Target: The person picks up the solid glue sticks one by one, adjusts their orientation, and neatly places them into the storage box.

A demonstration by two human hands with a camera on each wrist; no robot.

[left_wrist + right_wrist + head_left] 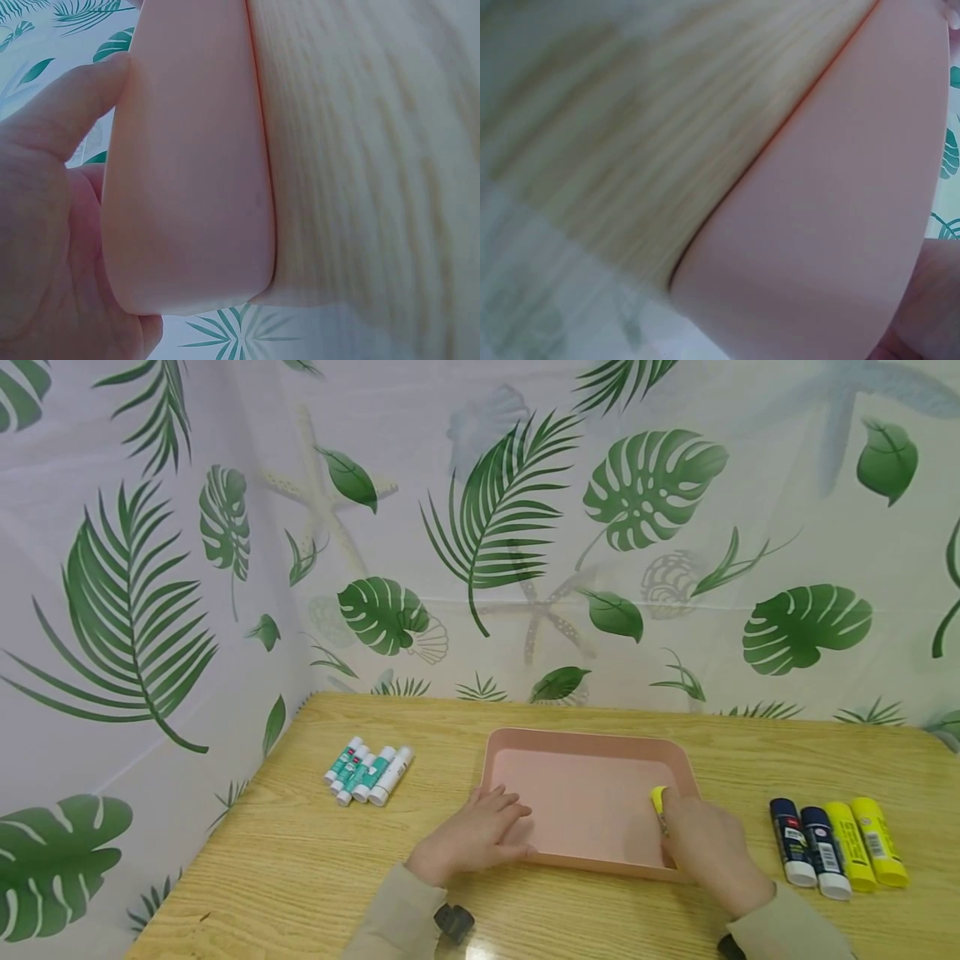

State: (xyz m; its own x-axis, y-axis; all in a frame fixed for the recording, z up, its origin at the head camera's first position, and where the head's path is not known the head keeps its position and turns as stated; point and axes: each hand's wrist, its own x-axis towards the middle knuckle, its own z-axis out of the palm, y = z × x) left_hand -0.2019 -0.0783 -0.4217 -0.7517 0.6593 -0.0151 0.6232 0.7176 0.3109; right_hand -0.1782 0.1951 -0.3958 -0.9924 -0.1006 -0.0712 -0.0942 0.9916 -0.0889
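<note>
A shallow pink tray [585, 806] lies on the wooden table. My left hand [480, 833] rests over its front left corner with the fingers spread inside. In the left wrist view the thumb [94, 86] touches the rim above the outer wall [187, 172]. At the tray's right end, my right hand [705, 843] holds a yellow glue stick [658, 799] inside it, mostly covered by the fingers. The right wrist view shows the tray's outer wall [817, 187], with only part of the hand [934, 300] at the edge.
Right of the tray lie two navy glue sticks [792, 843] with white caps and two yellow ones [879, 842]. Several smaller green-and-white glue sticks [375, 774] lie at the left. A leaf-print cloth [540, 527] hangs behind the table [247, 868].
</note>
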